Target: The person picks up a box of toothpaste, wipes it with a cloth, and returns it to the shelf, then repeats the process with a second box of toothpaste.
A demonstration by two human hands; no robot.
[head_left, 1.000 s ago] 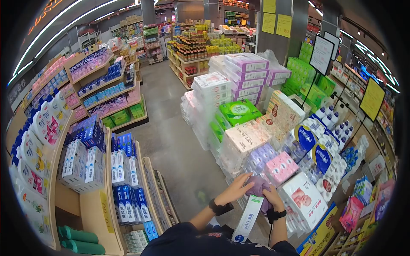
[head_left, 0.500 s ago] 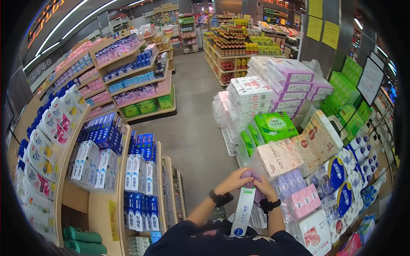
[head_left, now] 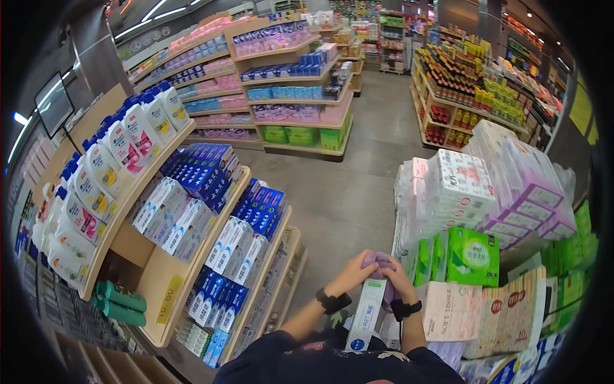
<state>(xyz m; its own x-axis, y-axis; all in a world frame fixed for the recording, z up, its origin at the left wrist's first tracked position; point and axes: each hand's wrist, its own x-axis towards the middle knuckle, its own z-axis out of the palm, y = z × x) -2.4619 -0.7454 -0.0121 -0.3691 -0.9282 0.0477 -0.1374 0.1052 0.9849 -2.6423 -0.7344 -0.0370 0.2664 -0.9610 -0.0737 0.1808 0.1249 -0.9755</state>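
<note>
Two-handed hold in my view, left hand (head_left: 352,275) and right hand (head_left: 399,281) curled round a purple bundle (head_left: 378,261), fingers closed on it, long white box (head_left: 367,313) just below between black wristbands (head_left: 334,301), green pack (head_left: 472,257) off to the right

The left forearm (head_left: 302,324) and right forearm (head_left: 414,331) are angled inward and forward; the left hand (head_left: 352,275) and right hand (head_left: 400,282) are held close together, with their fingers (head_left: 393,271) bent inward.
</note>
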